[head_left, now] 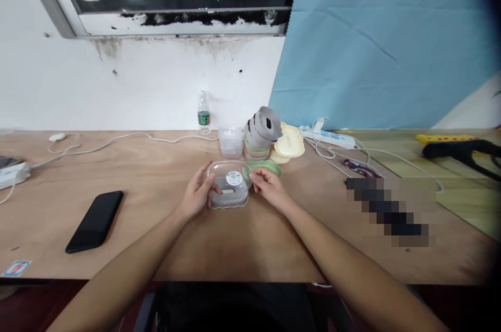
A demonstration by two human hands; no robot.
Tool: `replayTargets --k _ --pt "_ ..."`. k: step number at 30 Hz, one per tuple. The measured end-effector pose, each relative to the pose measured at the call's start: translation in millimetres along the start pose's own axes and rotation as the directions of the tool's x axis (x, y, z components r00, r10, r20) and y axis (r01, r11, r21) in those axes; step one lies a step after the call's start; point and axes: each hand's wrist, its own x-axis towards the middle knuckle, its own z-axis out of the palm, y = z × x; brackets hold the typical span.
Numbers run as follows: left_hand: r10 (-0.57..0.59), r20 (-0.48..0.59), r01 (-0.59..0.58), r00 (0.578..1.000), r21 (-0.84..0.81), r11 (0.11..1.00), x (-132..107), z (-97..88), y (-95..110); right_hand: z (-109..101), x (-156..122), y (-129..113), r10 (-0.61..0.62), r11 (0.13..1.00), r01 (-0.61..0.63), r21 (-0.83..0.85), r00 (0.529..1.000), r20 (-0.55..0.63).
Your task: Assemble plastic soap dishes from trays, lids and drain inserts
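Note:
A clear plastic container [223, 169] with a round white label sits tilted over or partly in a grey plastic bowl [229, 202] in front of me. The bowl has a slot in its wall, like those in the stack behind. My left hand [198, 189] is closed on the container's left side, its fingertips close to the grey bowl. On the right, my right hand [268, 187] pinches the clear rim. Just behind that hand lies a green piece [270, 166], partly hidden by my fingers.
Behind stand clear containers [230, 142], a leaning stack of grey bowls [263, 128] and pale yellow lids [291, 141]. A water bottle [204, 114] is by the wall. A black phone [95, 221] lies left. Cables run from a power strip [331, 137]; a dark item on the right is blurred out.

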Motion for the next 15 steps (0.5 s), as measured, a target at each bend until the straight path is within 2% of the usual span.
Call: replayTargets --k 4,6,9,11,15 --pt "0.124 -0.077 -0.100 0.989 0.259 0.961 2 -9.1 -7 4 1 6 0.105 0.993 -0.108 0.050 0.993 0.054" --pt "0.169 -0.090 -0.111 0.982 0.455 0.884 3 -15.4 -8 6 2 11 0.112 0.992 -0.116 0.040 0.990 0.080" --pt "0.163 -0.074 -0.067 0.984 0.694 0.717 2 -22.9 -7 7 4 17 0.086 0.996 -0.084 -0.026 0.991 0.106" --pt "0.145 -0.046 -0.061 0.988 0.756 0.652 1 -25.5 -6 7 6 20 0.067 0.994 -0.058 -0.089 0.993 0.101" --pt "0.123 0.017 -0.091 0.992 0.772 0.629 1 -26.7 -9 4 7 22 0.045 0.972 -0.026 -0.235 0.996 0.076"
